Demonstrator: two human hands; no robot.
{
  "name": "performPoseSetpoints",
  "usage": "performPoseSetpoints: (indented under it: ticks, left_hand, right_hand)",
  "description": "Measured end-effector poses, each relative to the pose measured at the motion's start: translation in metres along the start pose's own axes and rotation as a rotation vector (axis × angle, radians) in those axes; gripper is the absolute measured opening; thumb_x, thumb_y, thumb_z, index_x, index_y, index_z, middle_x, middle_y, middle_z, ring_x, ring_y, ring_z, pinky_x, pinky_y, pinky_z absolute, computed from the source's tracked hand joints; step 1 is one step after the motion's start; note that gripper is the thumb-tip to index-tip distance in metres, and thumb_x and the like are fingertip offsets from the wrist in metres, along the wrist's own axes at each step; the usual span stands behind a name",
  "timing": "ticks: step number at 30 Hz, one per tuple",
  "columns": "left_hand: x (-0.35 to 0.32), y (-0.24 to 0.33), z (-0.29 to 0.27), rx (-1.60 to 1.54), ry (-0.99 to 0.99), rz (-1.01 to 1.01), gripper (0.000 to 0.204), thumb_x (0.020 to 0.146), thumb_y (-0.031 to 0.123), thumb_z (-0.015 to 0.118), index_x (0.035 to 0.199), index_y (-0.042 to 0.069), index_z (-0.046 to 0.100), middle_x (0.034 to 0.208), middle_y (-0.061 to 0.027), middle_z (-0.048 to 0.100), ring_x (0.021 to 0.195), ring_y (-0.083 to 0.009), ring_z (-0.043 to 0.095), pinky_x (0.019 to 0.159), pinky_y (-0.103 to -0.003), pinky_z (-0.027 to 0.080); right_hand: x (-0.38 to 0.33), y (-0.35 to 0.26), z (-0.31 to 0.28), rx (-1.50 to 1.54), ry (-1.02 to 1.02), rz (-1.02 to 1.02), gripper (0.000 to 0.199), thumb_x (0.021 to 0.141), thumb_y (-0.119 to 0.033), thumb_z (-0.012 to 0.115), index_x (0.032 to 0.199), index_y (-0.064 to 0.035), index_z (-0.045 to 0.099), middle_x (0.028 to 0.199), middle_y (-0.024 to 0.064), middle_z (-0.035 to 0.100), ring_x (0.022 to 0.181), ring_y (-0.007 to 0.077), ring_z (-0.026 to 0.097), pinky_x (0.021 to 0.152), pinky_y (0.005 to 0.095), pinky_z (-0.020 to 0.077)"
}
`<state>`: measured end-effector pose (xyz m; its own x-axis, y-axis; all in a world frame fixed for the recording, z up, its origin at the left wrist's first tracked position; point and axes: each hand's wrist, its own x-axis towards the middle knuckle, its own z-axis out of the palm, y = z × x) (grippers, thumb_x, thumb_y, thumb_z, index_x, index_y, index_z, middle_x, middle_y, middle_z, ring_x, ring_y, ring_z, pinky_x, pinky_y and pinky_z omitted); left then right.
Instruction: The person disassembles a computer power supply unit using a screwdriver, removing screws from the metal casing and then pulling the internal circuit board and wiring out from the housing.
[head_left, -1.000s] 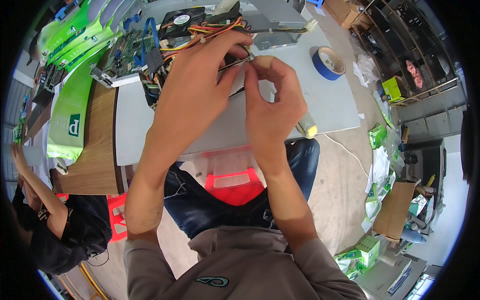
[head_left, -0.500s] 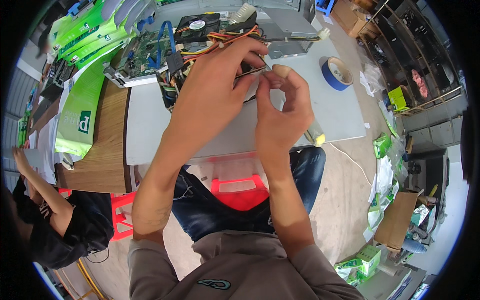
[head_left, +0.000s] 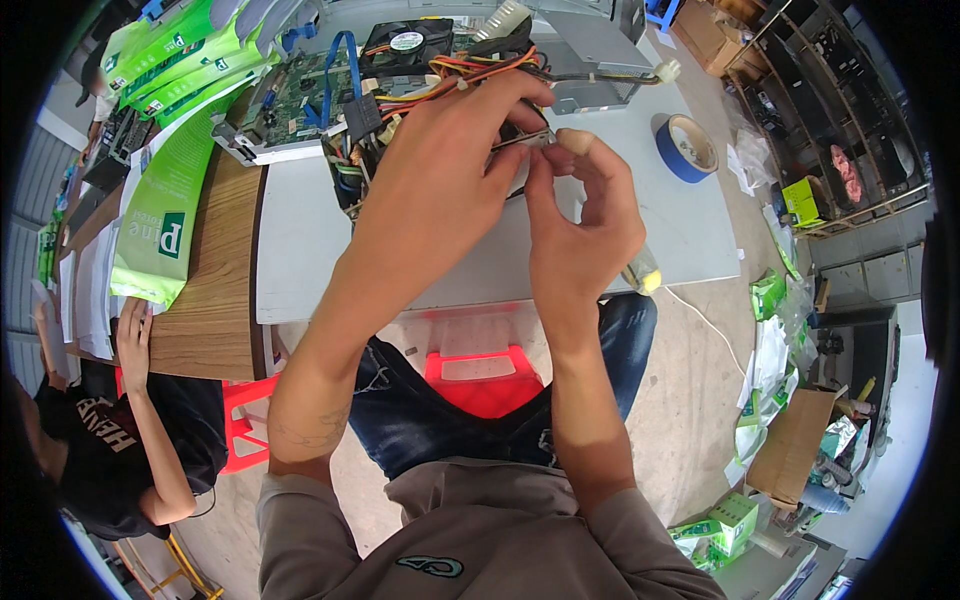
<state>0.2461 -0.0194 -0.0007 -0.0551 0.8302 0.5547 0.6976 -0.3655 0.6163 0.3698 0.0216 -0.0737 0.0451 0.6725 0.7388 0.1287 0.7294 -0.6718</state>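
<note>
My left hand [head_left: 437, 165] reaches over a bundle of coloured cables [head_left: 482, 68], its fingers bent around a thin metal-edged part [head_left: 524, 140] that they mostly hide. Against the near side of that part, my right hand [head_left: 585, 215] pinches thumb and fingers together; anything between the tips is too small to make out. A beige cover sits on one right fingertip. Below the right palm sticks out a clear handle with a yellow end [head_left: 648, 278]; whether the hand holds it is hidden. Behind lie an opened computer case with a green circuit board [head_left: 300, 105] and a black fan [head_left: 405, 46].
Blue tape roll [head_left: 686, 150] lies at the right of the grey table [head_left: 440, 285]. Green packages [head_left: 155, 225] are piled on the wooden table [head_left: 215, 300] at left, where another person's hand [head_left: 133, 335] rests. Metal shelves [head_left: 820, 120] stand at far right.
The view has shifted slightly; my hands keep nearly the same pose at the metal-edged part. At left, the other person's hand has come onto the wooden table's edge by the green package.
</note>
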Motion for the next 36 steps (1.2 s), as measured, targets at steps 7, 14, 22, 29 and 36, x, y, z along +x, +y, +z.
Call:
performPoseSetpoints:
  ticks: [7,14,22,29,36]
  left_hand:
    - [-0.002,-0.003,0.005,0.027,0.030,-0.015,0.039,0.083,-0.004,0.073,0.121,0.006,0.067,0.101,-0.0055,0.076,0.075,-0.0187,0.056,0.071,-0.031,0.050]
    - [-0.001,-0.002,0.006,0.126,0.024,0.050,0.036,0.086,-0.004,0.070,0.120,0.006,0.065,0.104,-0.0094,0.074,0.085,-0.0268,0.061,0.079,-0.036,0.052]
    - [-0.036,0.030,-0.019,0.248,0.007,0.015,0.036,0.086,-0.005,0.070,0.120,0.006,0.067,0.114,-0.0116,0.072,0.105,-0.0321,0.068,0.090,-0.038,0.053]
    - [-0.091,0.005,-0.068,0.462,0.299,-0.136,0.037,0.077,-0.002,0.081,0.113,0.001,0.072,0.120,-0.0128,0.064,0.105,-0.0304,0.065,0.091,-0.038,0.052]
    - [-0.103,-0.030,-0.037,0.083,0.351,-0.168,0.035,0.081,-0.002,0.082,0.113,0.000,0.069,0.092,-0.0080,0.060,0.080,-0.0158,0.062,0.070,-0.028,0.052]
  right_hand:
    - [0.026,0.003,-0.046,0.051,0.098,0.035,0.036,0.082,0.014,0.074,0.116,0.0029,0.069,0.095,0.0069,0.072,0.087,0.0128,0.069,0.083,0.0288,0.0562]
    - [0.117,0.106,-0.145,-0.549,-0.271,0.236,0.025,0.086,0.004,0.070,0.111,0.0036,0.071,0.094,0.0154,0.076,0.087,0.0200,0.075,0.082,0.0305,0.0585]
    - [0.089,0.064,-0.160,-0.589,-0.308,0.100,0.024,0.090,-0.005,0.074,0.112,0.0035,0.069,0.100,0.0162,0.075,0.088,0.0226,0.073,0.077,0.0356,0.0570]
    - [-0.003,0.000,-0.126,-0.722,-0.638,0.020,0.044,0.096,-0.017,0.070,0.135,-0.0006,0.058,0.116,0.0197,0.063,0.098,0.0404,0.064,0.085,0.0429,0.0528]
    - [-0.023,-0.039,-0.172,-0.321,-0.501,0.627,0.050,0.098,-0.030,0.068,0.132,0.0061,0.061,0.099,0.0135,0.067,0.080,0.0216,0.065,0.068,0.0338,0.0519]
